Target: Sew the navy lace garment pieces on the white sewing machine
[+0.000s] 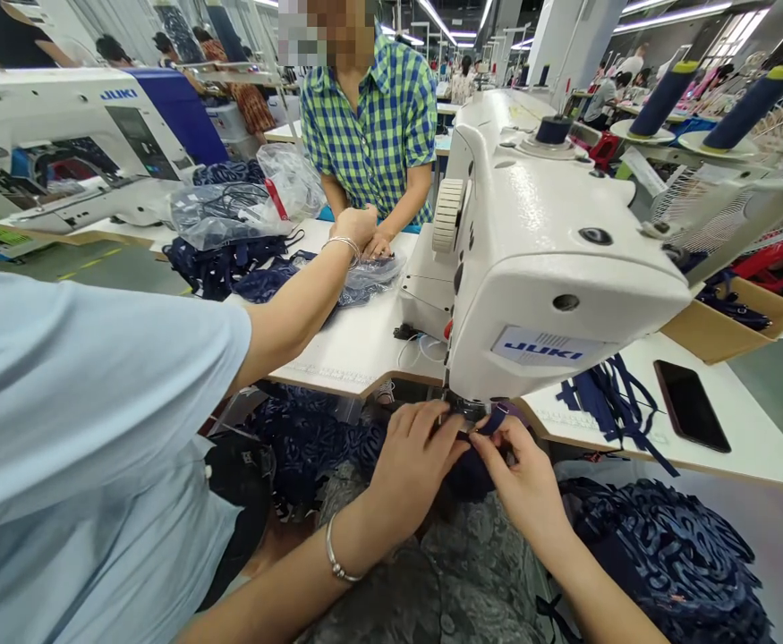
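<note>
A narrow navy strap (497,419) lies between my hands, just under the needle end of the white JUKI sewing machine (558,268). My right hand (525,474) pinches the strap between thumb and fingers, and a loop of it stands up above them. Closed on the strap's other side is my left hand (408,461), its fingertips close to the presser area and a silver bangle on its wrist. Something small and shiny shows at the fingertips, too small to name. The machine head hides part of the stitching area.
A co-worker's arm (297,304) reaches across the table at left; another person in a checked shirt (370,116) stands opposite. Navy straps (612,402) and a phone (692,405) lie at right. Strap bundles (673,555) fill the lower right. Thread cones (663,98) stand behind.
</note>
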Action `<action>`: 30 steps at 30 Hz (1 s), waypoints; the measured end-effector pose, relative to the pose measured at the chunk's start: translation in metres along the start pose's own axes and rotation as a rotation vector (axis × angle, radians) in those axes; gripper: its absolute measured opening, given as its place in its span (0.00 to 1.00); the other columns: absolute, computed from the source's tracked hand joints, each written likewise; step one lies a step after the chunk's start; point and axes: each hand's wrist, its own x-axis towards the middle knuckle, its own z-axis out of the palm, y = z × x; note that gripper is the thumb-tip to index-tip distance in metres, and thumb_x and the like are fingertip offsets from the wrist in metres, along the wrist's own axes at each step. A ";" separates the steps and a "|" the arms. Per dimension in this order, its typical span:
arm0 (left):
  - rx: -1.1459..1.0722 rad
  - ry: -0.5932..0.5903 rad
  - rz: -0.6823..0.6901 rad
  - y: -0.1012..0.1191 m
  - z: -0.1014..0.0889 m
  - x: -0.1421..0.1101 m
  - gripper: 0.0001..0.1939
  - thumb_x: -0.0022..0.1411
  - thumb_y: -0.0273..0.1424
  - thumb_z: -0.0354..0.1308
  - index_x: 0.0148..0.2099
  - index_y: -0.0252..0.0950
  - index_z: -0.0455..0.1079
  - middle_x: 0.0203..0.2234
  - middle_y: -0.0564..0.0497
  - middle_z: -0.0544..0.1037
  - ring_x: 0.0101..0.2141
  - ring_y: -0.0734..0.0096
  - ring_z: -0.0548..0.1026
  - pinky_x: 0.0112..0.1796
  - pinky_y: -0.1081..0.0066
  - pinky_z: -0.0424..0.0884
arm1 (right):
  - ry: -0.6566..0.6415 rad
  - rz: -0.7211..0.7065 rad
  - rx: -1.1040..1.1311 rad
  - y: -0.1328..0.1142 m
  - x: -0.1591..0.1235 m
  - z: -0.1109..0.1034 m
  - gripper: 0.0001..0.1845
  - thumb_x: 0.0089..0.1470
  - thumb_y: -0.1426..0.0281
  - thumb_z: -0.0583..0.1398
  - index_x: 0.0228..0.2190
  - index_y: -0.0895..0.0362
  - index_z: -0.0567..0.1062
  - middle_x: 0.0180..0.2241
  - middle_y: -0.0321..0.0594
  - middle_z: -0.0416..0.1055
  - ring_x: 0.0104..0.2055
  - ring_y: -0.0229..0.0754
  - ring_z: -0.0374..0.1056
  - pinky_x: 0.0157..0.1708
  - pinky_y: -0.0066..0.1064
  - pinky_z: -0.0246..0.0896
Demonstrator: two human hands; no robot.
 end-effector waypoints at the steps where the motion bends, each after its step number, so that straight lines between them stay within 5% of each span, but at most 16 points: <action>1: 0.024 0.026 0.084 -0.002 0.001 -0.003 0.11 0.71 0.29 0.49 0.51 0.34 0.69 0.45 0.44 0.76 0.45 0.63 0.72 0.47 0.64 0.66 | 0.002 -0.011 0.005 0.000 0.002 0.002 0.12 0.61 0.59 0.56 0.32 0.54 0.69 0.29 0.36 0.63 0.32 0.42 0.61 0.32 0.31 0.55; 4: 0.027 -0.031 0.293 -0.004 0.006 -0.014 0.14 0.71 0.27 0.48 0.56 0.32 0.67 0.50 0.45 0.76 0.51 0.67 0.71 0.53 0.66 0.60 | -0.031 0.020 0.079 0.003 0.007 0.002 0.10 0.62 0.60 0.56 0.37 0.53 0.68 0.29 0.35 0.60 0.32 0.43 0.59 0.35 0.32 0.56; 11: 0.124 -0.185 0.314 -0.014 0.020 -0.028 0.21 0.70 0.25 0.49 0.64 0.39 0.60 0.56 0.48 0.71 0.58 0.67 0.66 0.51 0.68 0.62 | -0.136 0.212 0.430 0.016 0.017 0.002 0.18 0.59 0.57 0.61 0.45 0.51 0.62 0.33 0.34 0.62 0.34 0.40 0.60 0.33 0.29 0.60; 21: 0.117 -0.161 0.321 -0.015 0.024 -0.020 0.19 0.69 0.24 0.51 0.60 0.37 0.64 0.57 0.51 0.70 0.58 0.65 0.64 0.47 0.65 0.61 | -0.055 0.076 0.150 0.016 0.042 -0.012 0.17 0.61 0.55 0.54 0.40 0.57 0.70 0.31 0.37 0.68 0.33 0.43 0.63 0.35 0.32 0.60; 26: 0.155 -0.133 0.246 -0.008 0.026 -0.013 0.17 0.70 0.29 0.51 0.59 0.35 0.65 0.56 0.49 0.71 0.56 0.64 0.67 0.49 0.65 0.61 | -0.043 -0.061 0.028 0.017 0.063 -0.009 0.11 0.54 0.65 0.54 0.32 0.56 0.74 0.37 0.44 0.75 0.44 0.51 0.69 0.46 0.39 0.62; 30: 0.154 -0.145 0.182 -0.005 0.025 -0.008 0.18 0.70 0.34 0.50 0.60 0.34 0.64 0.56 0.49 0.71 0.56 0.63 0.67 0.50 0.64 0.59 | 0.034 -0.105 0.052 0.018 0.076 -0.003 0.14 0.52 0.63 0.56 0.38 0.56 0.75 0.42 0.48 0.75 0.49 0.55 0.67 0.53 0.46 0.59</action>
